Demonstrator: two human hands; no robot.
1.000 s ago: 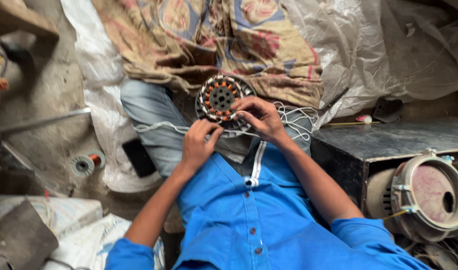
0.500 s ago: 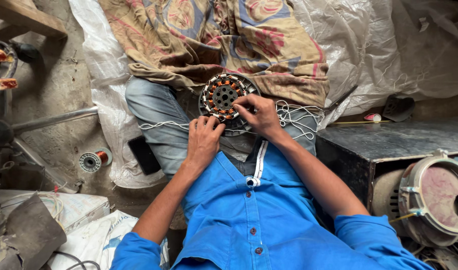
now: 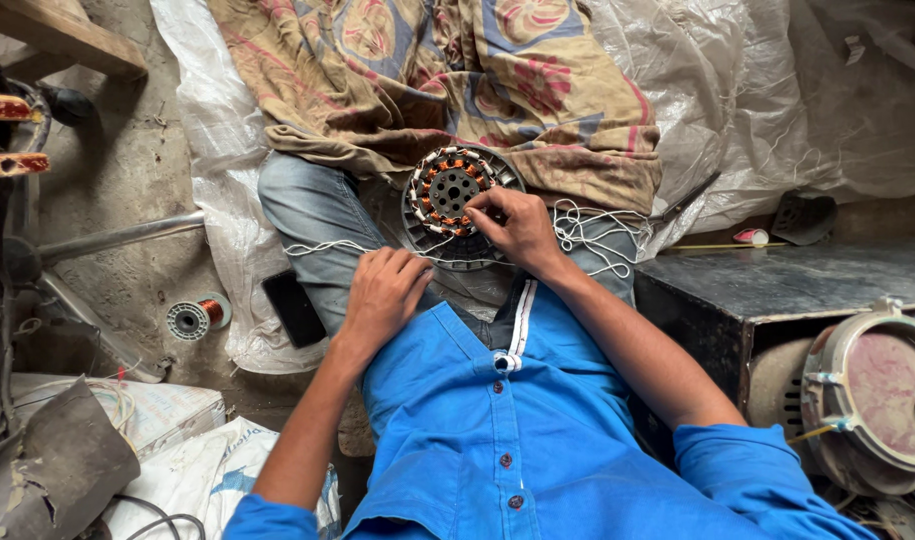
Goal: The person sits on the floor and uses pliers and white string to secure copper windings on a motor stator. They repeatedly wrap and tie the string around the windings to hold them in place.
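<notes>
While the person sits on the floor in a blue shirt [image 3: 537, 440] and jeans [image 3: 312, 215], a round motor winding [image 3: 457, 205] with copper coils around a dark hub rests on the lap, leaning against the patterned cloth [image 3: 447, 80] that covers the legs. Its plastic rim faces the camera, tilted a little upward.

At the winding's lower right edge, the right hand [image 3: 517, 225] has its fingers curled and pinched together; it seems to grip a strand of the white string [image 3: 587, 235] there, though the exact hold is too small to make out. That string lies in loose loops over the right thigh, just beside the hand.

Lower down, the left hand [image 3: 387, 290] rests on the left thigh near the bottom of the winding, fingers bent and closed loosely. A length of white string [image 3: 322, 247] runs across the jeans toward it; I cannot tell whether the fingers actually hold it.

A dark phone [image 3: 294, 308] lies on the plastic sheet [image 3: 217, 120] beside the left leg, and a small spool of copper wire [image 3: 197, 317] sits on the bare floor near it. To the right stands a dark metal box [image 3: 777, 290], with a round motor housing [image 3: 872, 400] just beside its front.
</notes>
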